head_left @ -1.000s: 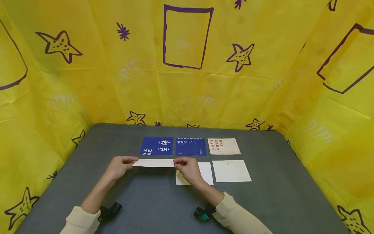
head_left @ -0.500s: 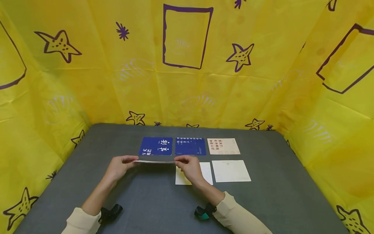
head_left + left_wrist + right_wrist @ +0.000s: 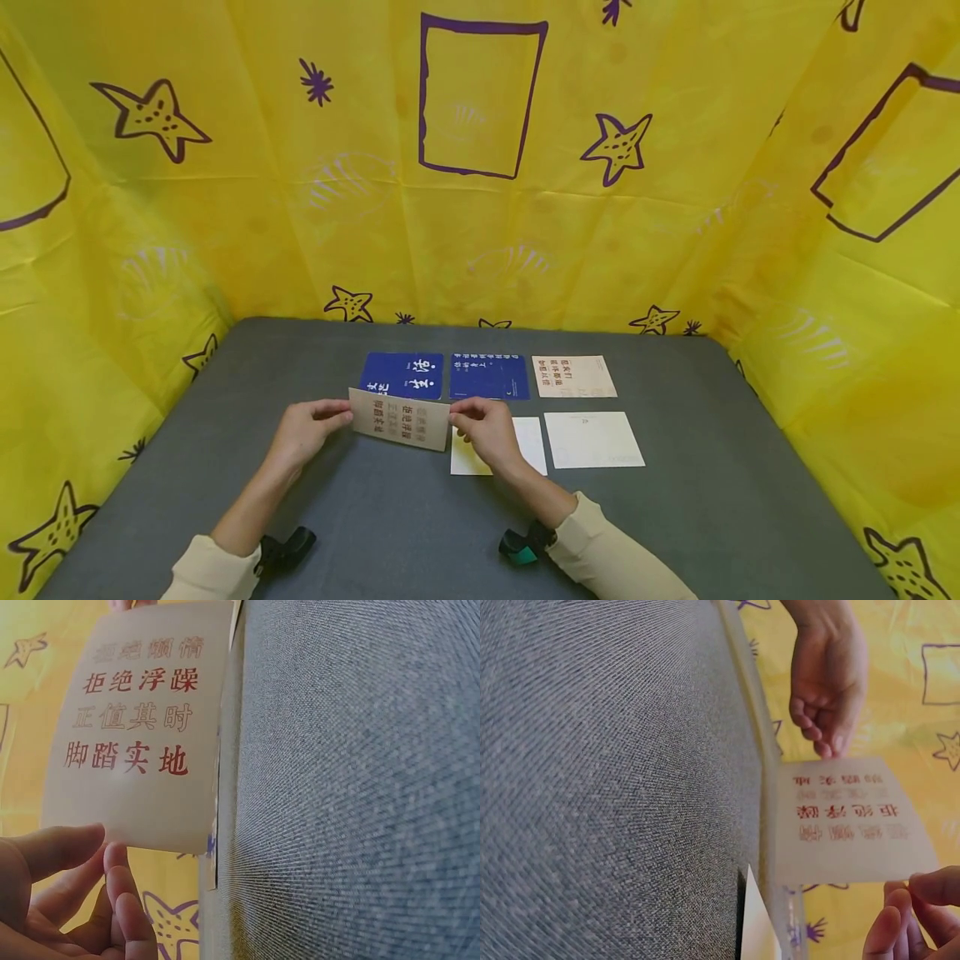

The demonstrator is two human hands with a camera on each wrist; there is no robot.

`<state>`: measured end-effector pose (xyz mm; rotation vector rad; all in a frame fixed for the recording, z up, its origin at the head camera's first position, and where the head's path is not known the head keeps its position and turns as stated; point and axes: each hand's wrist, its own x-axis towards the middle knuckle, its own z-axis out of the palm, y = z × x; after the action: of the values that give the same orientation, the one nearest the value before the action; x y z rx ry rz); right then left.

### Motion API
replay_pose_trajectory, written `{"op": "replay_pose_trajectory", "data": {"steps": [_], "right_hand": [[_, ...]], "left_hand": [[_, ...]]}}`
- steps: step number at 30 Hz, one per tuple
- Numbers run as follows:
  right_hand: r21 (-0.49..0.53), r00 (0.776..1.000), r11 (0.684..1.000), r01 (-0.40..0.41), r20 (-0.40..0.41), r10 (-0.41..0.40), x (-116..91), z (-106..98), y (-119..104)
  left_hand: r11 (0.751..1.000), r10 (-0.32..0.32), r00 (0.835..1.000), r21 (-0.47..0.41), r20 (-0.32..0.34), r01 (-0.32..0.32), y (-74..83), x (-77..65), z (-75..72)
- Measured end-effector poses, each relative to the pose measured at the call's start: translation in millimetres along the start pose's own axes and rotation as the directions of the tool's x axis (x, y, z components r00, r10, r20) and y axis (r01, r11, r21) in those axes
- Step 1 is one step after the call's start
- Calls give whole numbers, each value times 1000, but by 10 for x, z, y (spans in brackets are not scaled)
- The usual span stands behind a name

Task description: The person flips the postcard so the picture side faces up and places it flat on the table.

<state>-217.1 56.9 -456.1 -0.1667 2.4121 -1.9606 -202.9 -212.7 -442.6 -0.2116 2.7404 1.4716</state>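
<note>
A cream card [image 3: 400, 421] with rows of red printed characters is held up over the grey table, its printed face tilted toward the head camera. My left hand [image 3: 303, 429] pinches its left end between thumb and fingers, and my right hand [image 3: 486, 433] pinches the right end. In the left wrist view the thumb and fingertips [image 3: 116, 859] meet at the card's near edge. The right wrist view shows both hands at opposite ends of it. Its lower right corner overlaps a white card [image 3: 531, 442], which is partly covered by my right hand.
Behind the held card lie two blue cards, one at left [image 3: 397, 377] and one in the middle [image 3: 487, 379], and a cream printed card [image 3: 573, 377]. Another whitish card [image 3: 594, 440] lies at right. Yellow patterned cloth [image 3: 480, 233] surrounds the grey table [image 3: 712, 500].
The held card has turned from its plain white face, through edge-on, to its printed face. Both hands stay nearly in place and keep their hold on its ends.
</note>
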Motion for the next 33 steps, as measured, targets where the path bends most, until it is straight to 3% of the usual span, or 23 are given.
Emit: {"op": "replay_pose_trajectory", "data": {"steps": [11, 18, 33], "right_hand": [[23, 1000, 999, -29, 2, 29, 7, -12, -2], [37, 1000, 999, -21, 11, 20, -2, -14, 37], [2, 998, 999, -46, 45, 46, -35, -54, 87]], "left_hand": [[1000, -14, 999, 6, -33, 14, 6, -20, -1], [998, -56, 998, 4, -8, 56, -6, -34, 0], [998, -58, 998, -10, 29, 58, -48, -19, 19]]}}
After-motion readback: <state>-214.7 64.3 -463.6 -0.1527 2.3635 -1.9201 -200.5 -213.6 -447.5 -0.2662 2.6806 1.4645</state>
